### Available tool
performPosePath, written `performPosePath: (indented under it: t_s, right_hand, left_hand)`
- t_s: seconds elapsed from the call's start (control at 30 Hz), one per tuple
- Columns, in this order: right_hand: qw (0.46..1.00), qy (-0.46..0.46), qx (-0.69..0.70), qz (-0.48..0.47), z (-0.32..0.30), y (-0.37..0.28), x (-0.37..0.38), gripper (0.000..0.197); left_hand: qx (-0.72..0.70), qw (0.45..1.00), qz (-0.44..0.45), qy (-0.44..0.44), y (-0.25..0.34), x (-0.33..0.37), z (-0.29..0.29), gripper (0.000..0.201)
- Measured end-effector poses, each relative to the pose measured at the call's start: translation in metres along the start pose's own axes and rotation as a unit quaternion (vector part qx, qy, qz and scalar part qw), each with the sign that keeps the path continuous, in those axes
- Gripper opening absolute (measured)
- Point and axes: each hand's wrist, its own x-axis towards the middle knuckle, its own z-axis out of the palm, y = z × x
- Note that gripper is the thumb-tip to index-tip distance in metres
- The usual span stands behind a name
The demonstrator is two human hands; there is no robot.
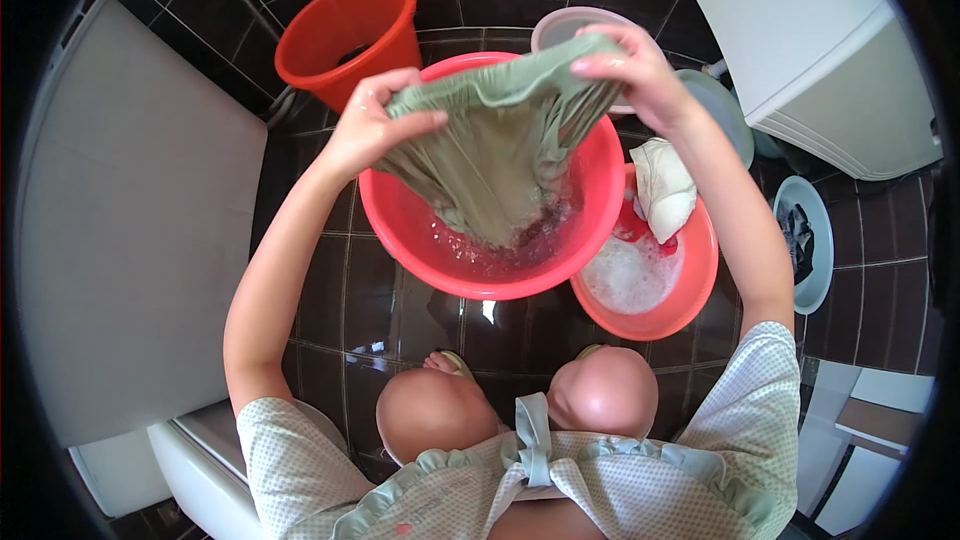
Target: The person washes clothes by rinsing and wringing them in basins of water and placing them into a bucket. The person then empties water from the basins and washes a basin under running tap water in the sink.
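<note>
Evidently, from the head view, both hands are full. The left hand (365,130) has its fingers (397,82) grasping one upper corner of a green garment (490,165), the thumb pressed across the front of the cloth. The right hand (645,80) has its fingers (598,67) grasping the opposite corner, so the gathered top edge runs stretched between the two sets of fingers. From there the garment hangs down, wet and creased, and its lower end meets rippling water in a pinkish-red basin (490,288) directly below the fingers.

Beyond the left fingers, to their left, stands an orange-red bucket (300,75) with something dark inside. Just behind the right fingers is a pale pink basin (556,22), partly hidden by the garment and the hand; to the right of those fingers, a grayish-green basin (738,118) shows past the wrist. Below the right fingers and nearer the person, a coral basin (690,305) sits close against the pinkish-red one, with white suds (635,275), a white cloth (665,195) over its far side and a bit of red cloth (630,223). Well to the right of the right fingers, a light blue basin (821,275) holds dark cloth (798,240). Dark floor tiles (420,325) lie beneath.
</note>
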Motion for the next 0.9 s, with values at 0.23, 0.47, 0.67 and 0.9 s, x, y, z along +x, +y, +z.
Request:
performPosePath:
  t_s: [0.23, 0.47, 0.67, 0.9]
  right_hand:
    - [0.947, -0.070, -0.312, -0.046, -0.001, 0.021, 0.010, 0.022]
    - [0.685, -0.341, -0.626, 0.152, 0.020, 0.173, 0.001, 0.030]
    - [0.445, -0.501, -0.672, 0.315, 0.064, 0.250, 0.019, 0.041]
    - [0.808, -0.288, -0.449, 0.250, 0.029, 0.192, 0.027, 0.033]
  left_hand:
    - [0.280, 0.957, 0.057, 0.044, -0.043, 0.010, 0.003, 0.019]
    - [0.442, 0.832, -0.242, -0.231, -0.181, 0.024, 0.063, 0.039]
    - [0.474, 0.809, -0.151, -0.314, -0.245, 0.025, 0.107, 0.037]
    - [0.291, 0.865, -0.298, -0.280, -0.198, 0.031, 0.083, 0.033]
